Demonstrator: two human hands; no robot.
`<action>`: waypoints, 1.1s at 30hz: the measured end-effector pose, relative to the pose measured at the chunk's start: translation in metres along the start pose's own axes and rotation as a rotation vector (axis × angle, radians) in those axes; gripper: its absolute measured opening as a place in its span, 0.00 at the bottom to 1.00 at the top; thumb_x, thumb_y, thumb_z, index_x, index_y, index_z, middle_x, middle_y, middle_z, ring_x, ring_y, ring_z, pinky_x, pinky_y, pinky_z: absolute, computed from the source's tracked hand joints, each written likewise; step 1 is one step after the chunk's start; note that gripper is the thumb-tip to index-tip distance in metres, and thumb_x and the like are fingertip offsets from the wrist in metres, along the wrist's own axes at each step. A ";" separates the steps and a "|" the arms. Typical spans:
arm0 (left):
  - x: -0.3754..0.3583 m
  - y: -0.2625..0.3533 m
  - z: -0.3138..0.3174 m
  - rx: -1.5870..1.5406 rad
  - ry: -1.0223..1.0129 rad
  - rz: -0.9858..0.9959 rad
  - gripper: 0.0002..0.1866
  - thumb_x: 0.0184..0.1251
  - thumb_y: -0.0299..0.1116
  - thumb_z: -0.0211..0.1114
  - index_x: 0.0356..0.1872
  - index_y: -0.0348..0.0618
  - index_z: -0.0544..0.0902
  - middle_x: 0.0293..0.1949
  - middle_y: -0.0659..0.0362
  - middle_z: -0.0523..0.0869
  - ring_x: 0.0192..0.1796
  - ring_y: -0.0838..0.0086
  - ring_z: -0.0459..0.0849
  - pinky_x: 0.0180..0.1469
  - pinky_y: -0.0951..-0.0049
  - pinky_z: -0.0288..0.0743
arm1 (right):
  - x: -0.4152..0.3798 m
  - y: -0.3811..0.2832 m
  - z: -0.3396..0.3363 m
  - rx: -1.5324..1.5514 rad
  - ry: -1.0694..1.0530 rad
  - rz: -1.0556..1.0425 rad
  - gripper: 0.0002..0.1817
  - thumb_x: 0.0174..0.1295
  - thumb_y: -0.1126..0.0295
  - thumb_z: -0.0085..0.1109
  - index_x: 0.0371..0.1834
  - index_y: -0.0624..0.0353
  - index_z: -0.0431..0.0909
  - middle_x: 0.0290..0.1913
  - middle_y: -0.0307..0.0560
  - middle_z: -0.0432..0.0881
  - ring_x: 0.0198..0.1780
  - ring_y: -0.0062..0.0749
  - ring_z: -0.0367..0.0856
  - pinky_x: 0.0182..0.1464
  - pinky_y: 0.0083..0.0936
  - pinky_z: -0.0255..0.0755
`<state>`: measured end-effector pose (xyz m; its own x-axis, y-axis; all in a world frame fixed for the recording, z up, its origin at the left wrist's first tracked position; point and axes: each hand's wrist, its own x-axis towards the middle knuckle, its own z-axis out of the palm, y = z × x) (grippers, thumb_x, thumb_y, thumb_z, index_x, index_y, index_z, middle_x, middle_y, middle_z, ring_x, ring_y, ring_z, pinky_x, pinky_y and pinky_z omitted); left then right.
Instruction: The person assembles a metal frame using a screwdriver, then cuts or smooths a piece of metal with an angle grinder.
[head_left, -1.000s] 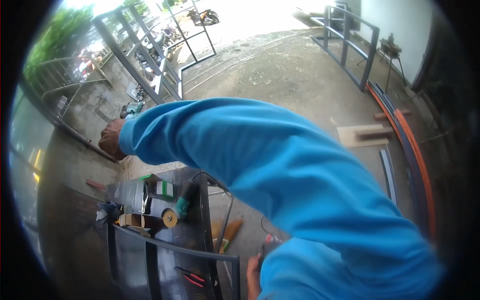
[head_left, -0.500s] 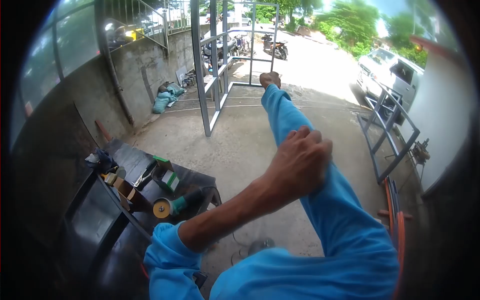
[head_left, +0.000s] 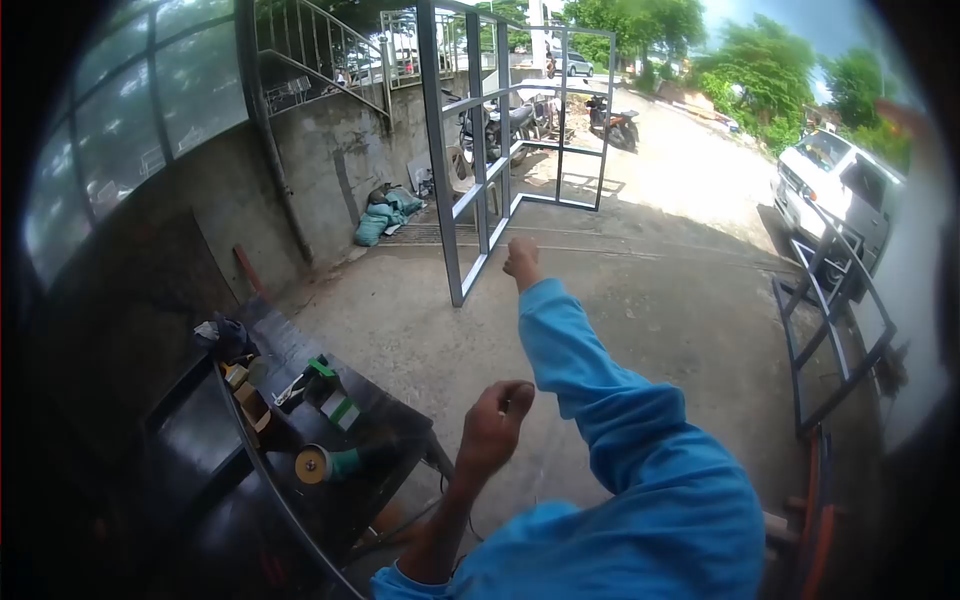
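My right hand (head_left: 522,262) is a fist at the end of my outstretched arm in its blue sleeve (head_left: 610,390); nothing shows in it. My left hand (head_left: 495,428) hangs nearer to me, to the left of that sleeve and apart from it, fingers curled in and thumb pressed against them, with nothing visible in the grasp. The dark table (head_left: 390,405) is at lower left of my left hand. On it lie an angle grinder with a yellowish disc (head_left: 313,464), a green and white box (head_left: 338,408) and an open cardboard box (head_left: 253,405).
A tall grey metal frame (head_left: 450,200) stands ahead on the concrete floor. Another metal frame (head_left: 845,385) leans at the right, near a white vehicle (head_left: 835,185). Green sacks (head_left: 378,222) lie by the left wall. Motorcycles (head_left: 615,125) are parked beyond.
My left hand has let go of the right sleeve and moved down and left. The right fist is lower in view, with its sleeve bunched. The view has shifted to the right-hand hand's left.
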<state>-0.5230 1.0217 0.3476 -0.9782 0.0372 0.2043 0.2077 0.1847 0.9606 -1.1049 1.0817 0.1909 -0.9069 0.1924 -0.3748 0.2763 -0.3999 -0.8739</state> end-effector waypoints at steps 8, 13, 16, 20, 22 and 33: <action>0.058 -0.067 0.056 -0.014 0.019 0.103 0.14 0.70 0.33 0.59 0.50 0.35 0.77 0.39 0.49 0.86 0.41 0.65 0.85 0.44 0.66 0.77 | -0.097 -0.002 0.039 0.473 0.011 0.318 0.16 0.64 0.59 0.49 0.46 0.59 0.68 0.32 0.51 0.72 0.27 0.42 0.76 0.31 0.45 0.75; 0.028 -0.046 0.051 -0.230 -0.422 -0.011 0.14 0.67 0.36 0.61 0.44 0.34 0.80 0.42 0.52 0.85 0.42 0.69 0.83 0.47 0.68 0.74 | -0.074 0.038 0.052 0.622 0.072 0.461 0.22 0.63 0.58 0.50 0.54 0.64 0.69 0.47 0.59 0.78 0.39 0.54 0.81 0.40 0.52 0.79; -0.010 -0.008 0.054 -0.224 -0.650 0.232 0.13 0.64 0.34 0.61 0.41 0.32 0.80 0.41 0.48 0.83 0.42 0.64 0.83 0.48 0.65 0.74 | -0.104 0.052 0.053 0.021 0.132 0.090 0.17 0.63 0.62 0.46 0.43 0.67 0.75 0.39 0.62 0.82 0.38 0.52 0.83 0.41 0.44 0.77; -0.009 0.005 0.014 0.075 -0.469 0.048 0.10 0.59 0.30 0.66 0.39 0.36 0.84 0.42 0.49 0.85 0.43 0.63 0.84 0.47 0.66 0.76 | -0.198 0.098 0.035 -1.066 -0.230 -0.693 0.18 0.57 0.64 0.50 0.44 0.63 0.80 0.47 0.65 0.82 0.49 0.57 0.82 0.52 0.44 0.74; 0.000 -0.017 -0.015 0.263 -0.108 0.187 0.14 0.47 0.35 0.75 0.33 0.38 0.84 0.35 0.55 0.84 0.41 0.65 0.83 0.45 0.68 0.76 | -0.216 0.125 0.051 -1.132 -0.312 -0.754 0.19 0.55 0.64 0.51 0.44 0.63 0.80 0.46 0.65 0.82 0.49 0.58 0.81 0.52 0.45 0.74; -0.070 -0.018 -0.055 0.371 0.070 0.194 0.12 0.68 0.33 0.62 0.45 0.36 0.74 0.47 0.49 0.78 0.44 0.63 0.81 0.46 0.64 0.76 | -0.300 0.233 0.132 -1.237 -0.607 -0.557 0.16 0.50 0.67 0.51 0.37 0.62 0.84 0.42 0.66 0.83 0.49 0.59 0.82 0.52 0.43 0.75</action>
<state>-0.4579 0.9618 0.3259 -0.9161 0.0415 0.3988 0.3602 0.5223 0.7730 -0.8105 0.8127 0.1410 -0.8890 -0.4579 -0.0009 -0.3364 0.6544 -0.6772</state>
